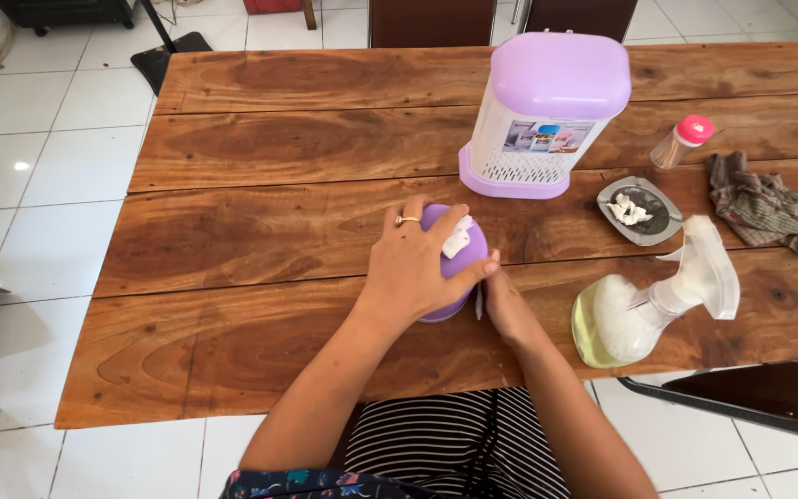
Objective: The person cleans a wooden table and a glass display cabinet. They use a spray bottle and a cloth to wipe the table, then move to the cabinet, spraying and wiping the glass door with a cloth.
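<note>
On table | left hand [413, 268] clasps purple lid [459, 254] | right hand [502, 303] curled against lid edge

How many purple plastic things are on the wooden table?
2. A small purple rounded piece lies near the table's front edge, under the left hand, with the right hand touching beside it. A tall white container with purple lid and base stands behind it.
</note>
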